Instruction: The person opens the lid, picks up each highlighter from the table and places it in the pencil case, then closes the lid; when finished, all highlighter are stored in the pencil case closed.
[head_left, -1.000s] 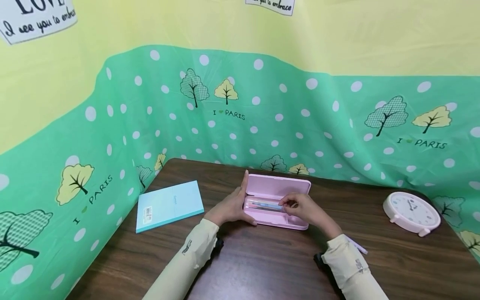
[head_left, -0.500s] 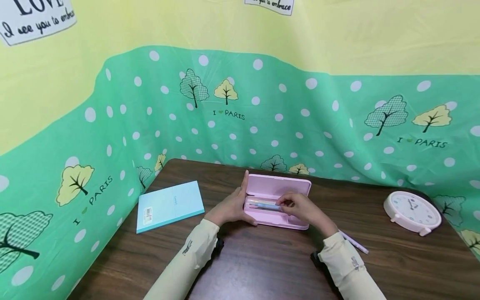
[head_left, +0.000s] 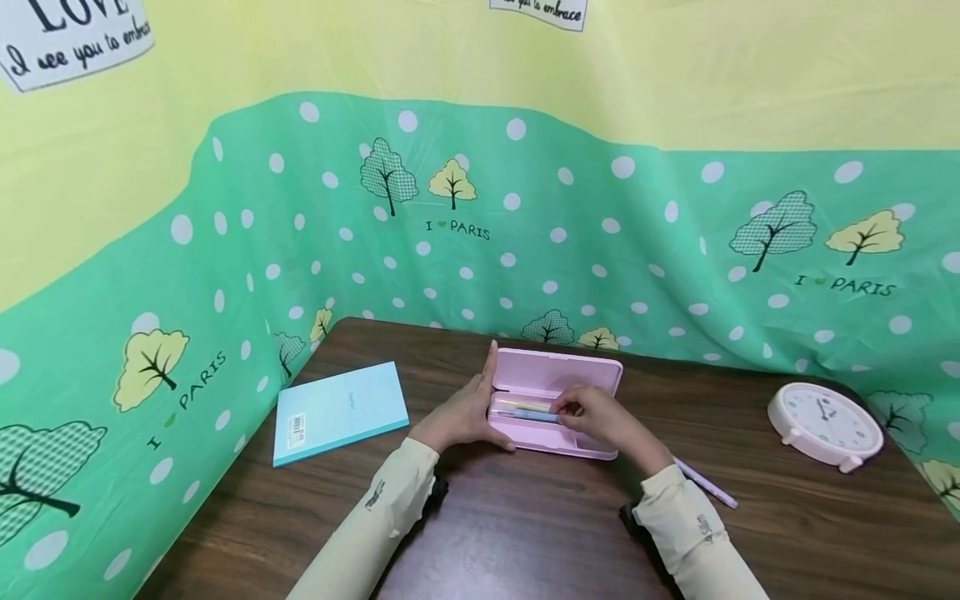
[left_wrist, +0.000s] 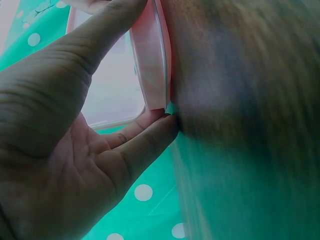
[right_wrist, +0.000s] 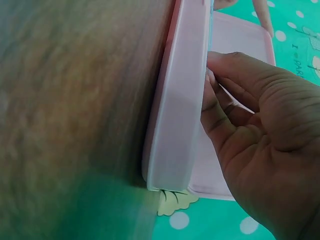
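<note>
A pink pencil case point(head_left: 540, 435) lies on the table with its lid point(head_left: 551, 372) raised at the back. At its left end my left hand point(head_left: 465, 412) steadies it, thumb at the front edge and index finger up along the lid. My right hand point(head_left: 603, 414) reaches into the tray from the right, thumb and fingertips pinching the end of a light blue pen point(head_left: 527, 415). Behind that pen lies a slim yellowish pen point(head_left: 517, 404). In the right wrist view, the case's front wall point(right_wrist: 177, 105) hides most of the tray.
To the left lies a light blue notebook point(head_left: 341, 412). A lilac pen point(head_left: 707, 483) rests on the table point(head_left: 517, 533) beside the right forearm. A round pink clock point(head_left: 825, 425) is at the far right. Green and yellow patterned cloth point(head_left: 480, 275) hangs behind.
My right hand has shifted slightly left and settled lower with the blue pen inside the case. More of the lilac pen shows beside the right sleeve. My left hand has stayed put.
</note>
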